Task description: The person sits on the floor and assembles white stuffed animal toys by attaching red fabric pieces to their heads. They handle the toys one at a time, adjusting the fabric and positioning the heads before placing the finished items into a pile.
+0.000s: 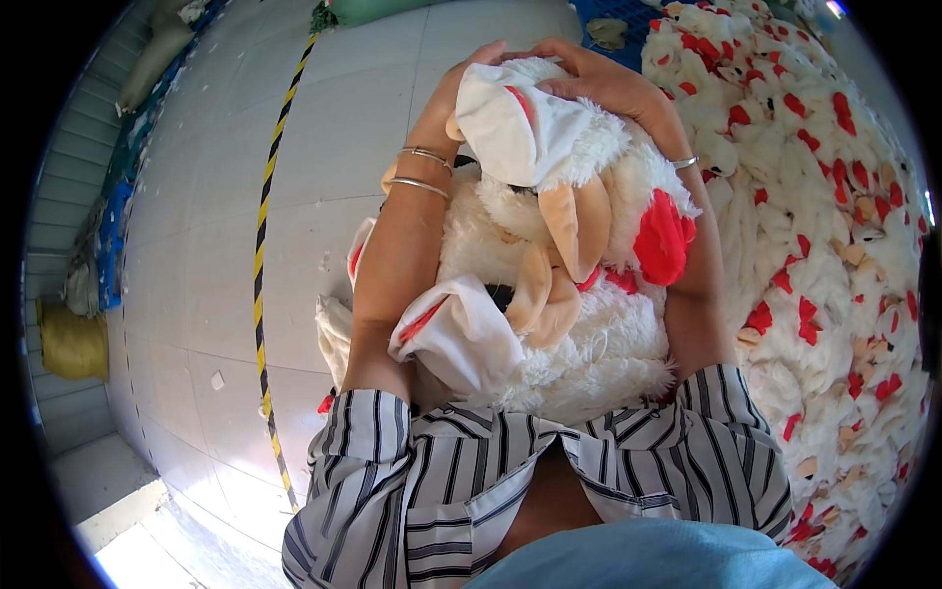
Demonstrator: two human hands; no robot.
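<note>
Both my arms wrap around a bundle of white, furry plush toy skins (549, 368), limp and piled against my striped shirt. The pieces have beige ears or feet, white muzzle-like flaps with red slits, and red patches. At the far end of the bundle, my left hand (478, 74) curls around the top piece, its fingers partly hidden. From the right, my right hand (608, 86) grips the same end, thumb on the white fur and fingers bent over the edge. The two hands nearly meet.
A large heap of similar plush skins (814, 255) fills the right side. Yellow-and-black floor tape (263, 236) runs along the tiles to my left. A yellow sack (74, 339) lies at the far left, and a green bag (373, 8) and blue pallet (628, 25) are ahead.
</note>
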